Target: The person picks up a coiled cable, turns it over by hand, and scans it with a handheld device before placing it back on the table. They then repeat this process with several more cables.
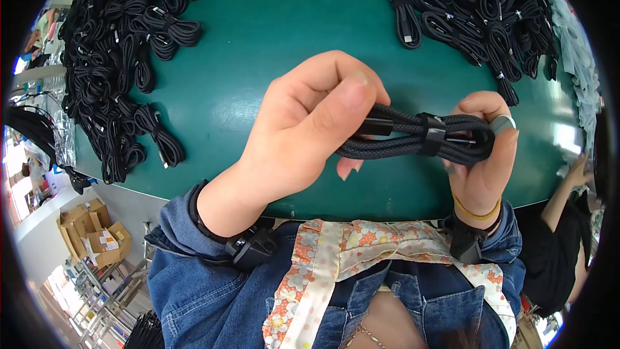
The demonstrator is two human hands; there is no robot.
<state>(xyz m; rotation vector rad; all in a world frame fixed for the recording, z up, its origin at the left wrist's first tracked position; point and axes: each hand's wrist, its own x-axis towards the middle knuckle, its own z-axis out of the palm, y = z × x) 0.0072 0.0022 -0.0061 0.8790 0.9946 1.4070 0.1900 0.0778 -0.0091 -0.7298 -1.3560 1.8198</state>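
A coiled black braided cable (pixel 400 145) is held level between my two hands, above the green tabletop. A black strap (pixel 433 134) wraps round the middle of the bundle. My left hand (pixel 316 113) grips the left end, thumb on top, beside a dark connector (pixel 378 125). My right hand (pixel 484 148) closes round the looped right end, with a pale band on one finger. The fingertips under the cable are partly hidden.
A large heap of bundled black cables (pixel 116 58) covers the table's left side. Another pile of cables (pixel 478 10) lies at the far right. Clear plastic (pixel 575 45) hangs along the right edge. Cardboard boxes (pixel 97 232) stand lower left; another person (pixel 558 245) is at the right.
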